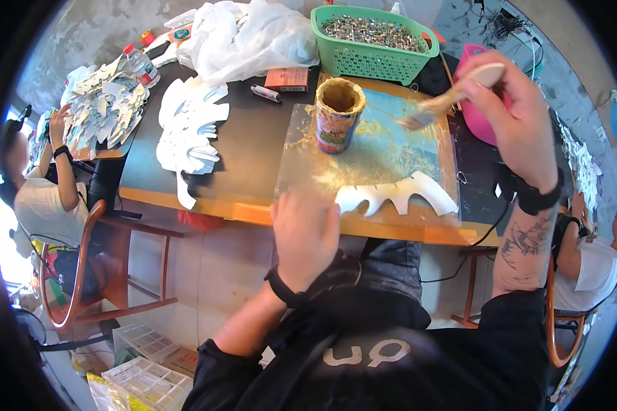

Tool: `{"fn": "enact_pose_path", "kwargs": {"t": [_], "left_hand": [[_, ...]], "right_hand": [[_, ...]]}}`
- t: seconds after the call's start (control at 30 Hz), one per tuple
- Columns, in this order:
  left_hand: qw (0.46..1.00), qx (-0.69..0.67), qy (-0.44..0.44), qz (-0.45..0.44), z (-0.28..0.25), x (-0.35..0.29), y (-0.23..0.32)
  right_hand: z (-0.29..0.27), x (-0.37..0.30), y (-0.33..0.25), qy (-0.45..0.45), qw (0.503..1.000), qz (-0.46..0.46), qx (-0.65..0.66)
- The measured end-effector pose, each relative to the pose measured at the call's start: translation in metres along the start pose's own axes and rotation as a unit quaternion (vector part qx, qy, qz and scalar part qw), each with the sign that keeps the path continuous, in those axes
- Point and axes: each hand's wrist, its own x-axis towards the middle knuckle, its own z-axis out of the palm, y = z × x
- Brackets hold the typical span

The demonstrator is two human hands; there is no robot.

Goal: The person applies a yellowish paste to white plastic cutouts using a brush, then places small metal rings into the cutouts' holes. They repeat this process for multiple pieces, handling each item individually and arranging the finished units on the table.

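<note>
My right hand (517, 113) is raised over the right side of the table, closed around the wooden handle of a flat brush (452, 99). The bristles point left, above a glue-smeared board (418, 154). On that board stands a can (337, 127) with a thick yellowish crust around its rim. A white scalloped cut-out (397, 195) lies along the board's near edge. My left hand (305, 233) is at the table's front edge, close to the cut-out's left end. Motion smears its fingers, so whether they touch the piece cannot be made out.
Left of the board lies a stack of white cut-outs (193, 130). Behind are a marker (265, 94), an orange box (287, 79), plastic bags (250, 38) and a green basket (373, 58) of small metal parts. A pink container (478, 122) stands right. People sit on both sides.
</note>
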Motion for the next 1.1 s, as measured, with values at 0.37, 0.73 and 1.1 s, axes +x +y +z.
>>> {"fn": "enact_pose_path", "kwargs": {"t": [0.37,0.73,1.1], "left_hand": [[0.979,0.106,-0.105,0.138,-0.015,-0.022,0.022],[0.957,0.117,-0.212,0.161,0.007,-0.037,0.033],[0.952,0.110,-0.230,0.169,0.008,-0.026,0.033]], "right_hand": [[0.040,-0.098,-0.005,0.200,0.971,0.100,0.089],[0.099,-0.104,0.007,0.079,0.980,0.180,-0.008],[0.118,-0.095,-0.005,0.080,0.993,0.088,0.010]]}}
